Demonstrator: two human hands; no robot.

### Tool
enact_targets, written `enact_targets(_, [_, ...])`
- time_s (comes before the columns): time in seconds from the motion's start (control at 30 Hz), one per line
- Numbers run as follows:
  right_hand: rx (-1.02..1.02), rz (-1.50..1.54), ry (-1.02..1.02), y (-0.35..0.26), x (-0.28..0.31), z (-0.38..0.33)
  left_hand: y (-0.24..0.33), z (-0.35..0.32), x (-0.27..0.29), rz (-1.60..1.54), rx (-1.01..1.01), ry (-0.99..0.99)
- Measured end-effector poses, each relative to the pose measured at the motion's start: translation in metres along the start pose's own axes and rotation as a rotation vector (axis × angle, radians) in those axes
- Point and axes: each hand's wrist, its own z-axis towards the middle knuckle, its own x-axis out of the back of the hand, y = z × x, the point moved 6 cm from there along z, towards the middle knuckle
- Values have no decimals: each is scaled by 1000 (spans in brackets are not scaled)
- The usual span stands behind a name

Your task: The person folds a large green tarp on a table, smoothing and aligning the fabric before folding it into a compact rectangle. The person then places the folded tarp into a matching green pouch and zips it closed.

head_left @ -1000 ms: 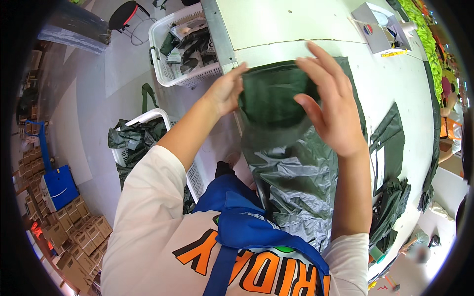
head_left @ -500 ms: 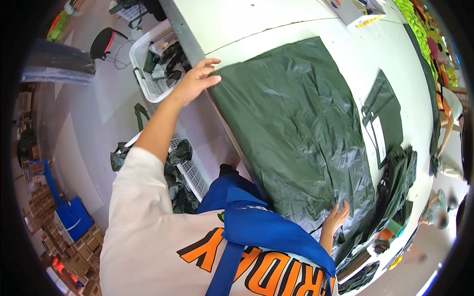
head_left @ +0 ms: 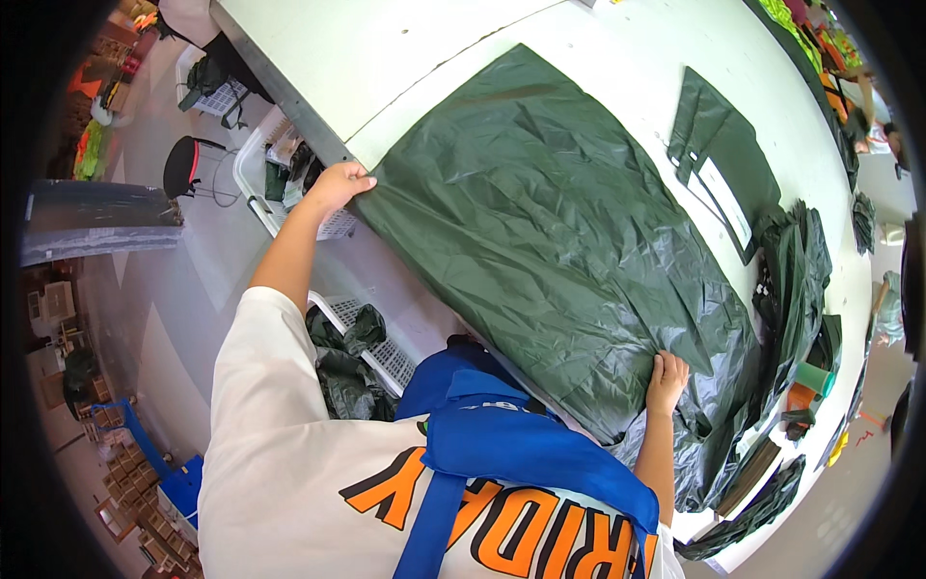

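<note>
In the head view, your left fingers (head_left: 357,178), parted half a second ago, now pinch the left corner of the dark green sheet (head_left: 550,232). Your right fingers (head_left: 672,364), looser then, curl at its near side, their grip unclear; it lies wrinkled across the desk (head_left: 405,72) between them.

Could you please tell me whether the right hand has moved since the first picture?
Yes: the right hand has moved well away from the seam across the white tabletop.

The broad, thin plastic-like sheet (head_left: 550,241) is dark green — the long, flat tabletop (head_left: 328,68) white. The short-sleeved fabric shirt (head_left: 280,463) is white with black-edged orange lettering.
</note>
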Motion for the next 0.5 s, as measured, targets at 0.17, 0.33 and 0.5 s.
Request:
enact_targets(0.17, [39,-44,65,-9,-2,-1,52,-9,-14,95,-98,38])
enact_targets(0.33, [10,-5,-36,10,-11,-4,43,-16,-5,-281,-103,37])
enact_targets(0.5, [58,-70,-47,5,-9,0,35,-12,1,243,28,99])
